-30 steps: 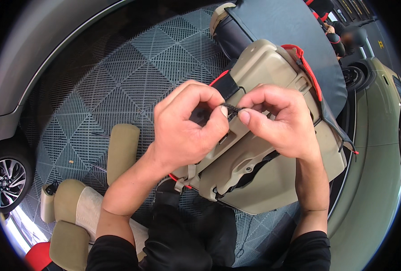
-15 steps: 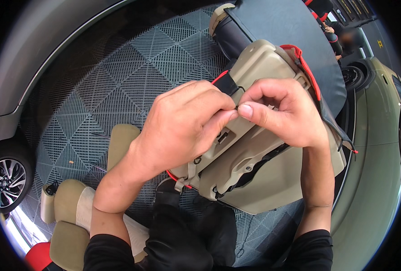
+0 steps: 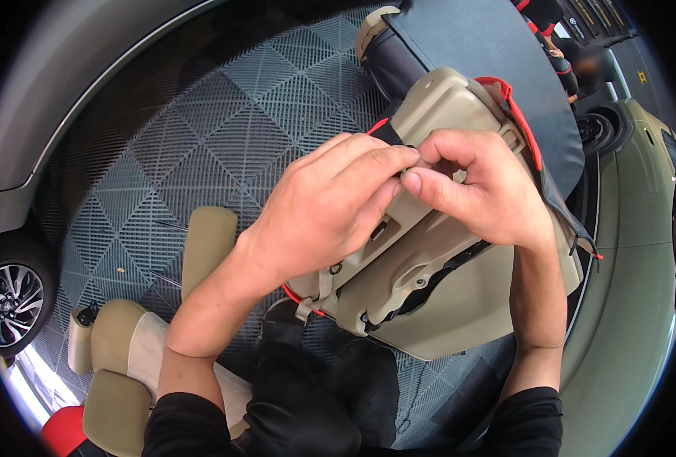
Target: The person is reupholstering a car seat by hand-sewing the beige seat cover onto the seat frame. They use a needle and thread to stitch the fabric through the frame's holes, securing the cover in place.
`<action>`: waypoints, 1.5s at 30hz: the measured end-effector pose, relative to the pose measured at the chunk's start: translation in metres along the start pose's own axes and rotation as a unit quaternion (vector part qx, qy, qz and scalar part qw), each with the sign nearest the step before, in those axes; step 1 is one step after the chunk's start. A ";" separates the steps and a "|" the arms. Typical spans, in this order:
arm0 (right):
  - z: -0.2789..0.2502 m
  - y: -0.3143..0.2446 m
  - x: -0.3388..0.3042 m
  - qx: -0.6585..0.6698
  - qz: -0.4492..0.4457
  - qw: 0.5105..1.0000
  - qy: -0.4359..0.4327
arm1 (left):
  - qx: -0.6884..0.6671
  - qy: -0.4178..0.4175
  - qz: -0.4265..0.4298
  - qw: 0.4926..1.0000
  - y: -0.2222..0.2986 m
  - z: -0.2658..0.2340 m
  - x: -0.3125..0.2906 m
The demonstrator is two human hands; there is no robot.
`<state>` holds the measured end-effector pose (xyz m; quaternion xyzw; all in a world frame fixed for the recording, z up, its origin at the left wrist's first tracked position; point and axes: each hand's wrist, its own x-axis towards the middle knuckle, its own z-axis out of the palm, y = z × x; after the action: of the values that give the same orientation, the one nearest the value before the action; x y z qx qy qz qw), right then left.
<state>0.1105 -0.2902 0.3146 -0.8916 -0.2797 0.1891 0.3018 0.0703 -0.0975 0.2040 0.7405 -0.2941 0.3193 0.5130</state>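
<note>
Over a beige car seat lying with its plastic underside and hinge parts up, my two hands meet fingertip to fingertip. My left hand is closed in a pinch, and my right hand pinches just beside it with thumb and curled forefinger. Between them is a thin black cord, mostly hidden by the fingers. A black strap with red edging comes up next to my left fingers. The black seat cover with a red border hangs along the seat's right side.
Beige seat pieces lie at lower left, near a car wheel. A dark padded surface is behind the seat. A green-grey car stands at right, a grey car body at left. Another person is far right.
My left fingers have shifted slightly right and up, and the forefinger now reaches over to my right fingertips. The cord loop seen before is now mostly covered. The seat stays put.
</note>
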 end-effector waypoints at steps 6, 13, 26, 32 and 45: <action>0.005 0.007 0.000 0.025 -0.070 0.996 0.041 | 0.007 0.001 -0.028 1.000 -0.001 -0.007 0.002; 0.004 0.020 0.001 -0.117 -0.177 0.973 0.094 | -0.193 0.217 -0.241 0.926 -0.017 0.002 -0.015; 0.034 0.004 -0.015 -0.111 -0.159 0.970 0.147 | -0.414 0.138 -0.095 0.895 0.019 -0.045 -0.019; 0.085 -0.021 -0.039 -0.140 -0.287 0.943 0.089 | -0.448 0.019 -0.042 0.893 0.089 -0.080 -0.045; -0.047 -0.083 -0.142 0.125 -0.190 0.931 0.285 | -0.313 0.054 -0.239 0.917 0.091 -0.050 -0.023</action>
<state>-0.0073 -0.3432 0.4272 -0.7930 -0.3203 -0.1002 0.5084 -0.0224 -0.0748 0.2516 0.5717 -0.1649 0.1182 0.7950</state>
